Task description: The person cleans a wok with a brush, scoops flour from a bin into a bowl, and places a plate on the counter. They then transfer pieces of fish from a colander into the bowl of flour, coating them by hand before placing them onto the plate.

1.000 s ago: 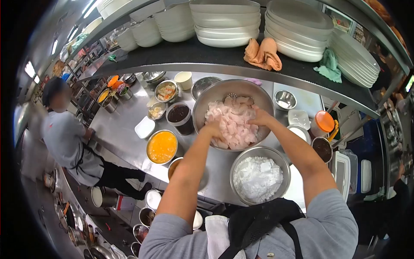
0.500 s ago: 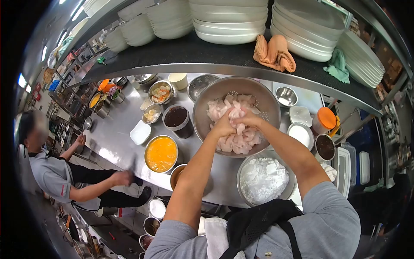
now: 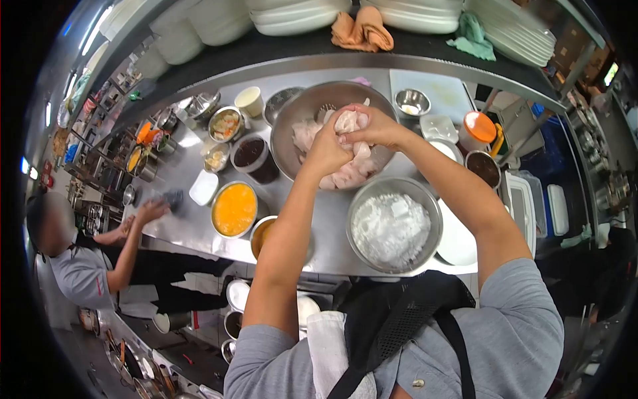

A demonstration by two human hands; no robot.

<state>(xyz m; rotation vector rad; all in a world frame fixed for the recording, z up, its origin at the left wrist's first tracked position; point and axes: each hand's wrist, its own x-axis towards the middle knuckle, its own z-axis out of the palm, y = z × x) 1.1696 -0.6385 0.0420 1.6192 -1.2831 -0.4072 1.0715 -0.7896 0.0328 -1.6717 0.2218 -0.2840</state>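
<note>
A pale clump (image 3: 349,122) is clasped between left hand (image 3: 329,150) and right hand (image 3: 379,128) over the perforated bowl (image 3: 284,136) holding loose pieces (image 3: 306,137), squeezing seemingly being in hand and even pressure called for next, with white powder (image 3: 387,231) set on the bowl's near side.

Ceiling tubes (image 3: 97,31) glow upper left — the steel tabletop (image 3: 186,159) glares, fisheye edges bending into black.

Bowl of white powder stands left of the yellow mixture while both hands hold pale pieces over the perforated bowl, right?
Not quite: the head view shows the bowl of white powder right of the yellow mixture. The left hand and right hand hold pale pieces over the perforated bowl.
</note>
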